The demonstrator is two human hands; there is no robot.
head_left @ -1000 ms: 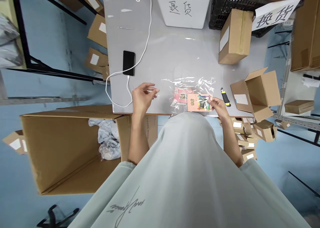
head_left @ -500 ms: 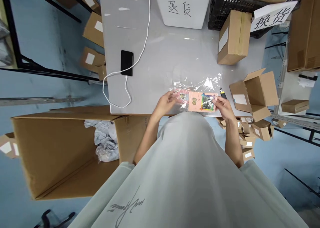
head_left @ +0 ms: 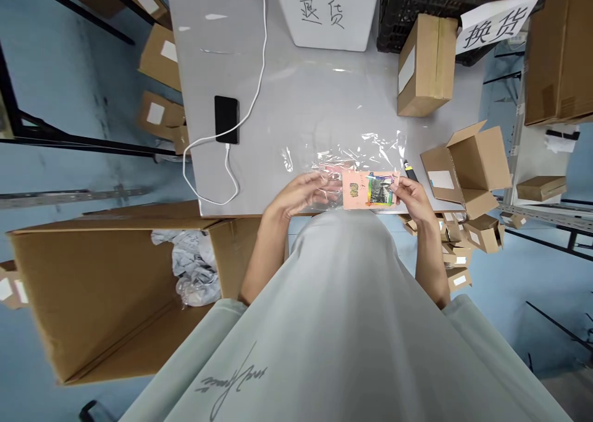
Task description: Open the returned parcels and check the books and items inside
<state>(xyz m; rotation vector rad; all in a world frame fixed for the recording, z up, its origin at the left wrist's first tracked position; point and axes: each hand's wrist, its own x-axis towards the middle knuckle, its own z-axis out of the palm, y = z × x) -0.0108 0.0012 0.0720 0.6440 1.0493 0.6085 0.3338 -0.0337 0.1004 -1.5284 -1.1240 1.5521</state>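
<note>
A flat pink packet (head_left: 355, 190) with a colourful picture lies along the front edge of the table, close to my body. Its right end is pinched between the thumb and fingers of my right hand (head_left: 414, 201). Clear plastic bag film (head_left: 340, 155) spreads behind the packet and over its left side. My left hand (head_left: 301, 194) grips the film just left of the packet, its fingers seen through the plastic; whether they are inside the bag I cannot tell. A black and yellow cutter (head_left: 410, 170) lies behind my right hand.
An opened small carton (head_left: 482, 162) stands at the table's right front, a closed carton (head_left: 427, 67) behind it. At the back are a white bin (head_left: 327, 23) and a black crate (head_left: 389, 26). A phone (head_left: 227, 119) with a white cable lies left. A large carton (head_left: 111, 298) stands below left.
My left hand has shifted left off the packet's end, and its fingers are more stretched under the film. The film spreads wider to the left. My right hand keeps its pinch.
</note>
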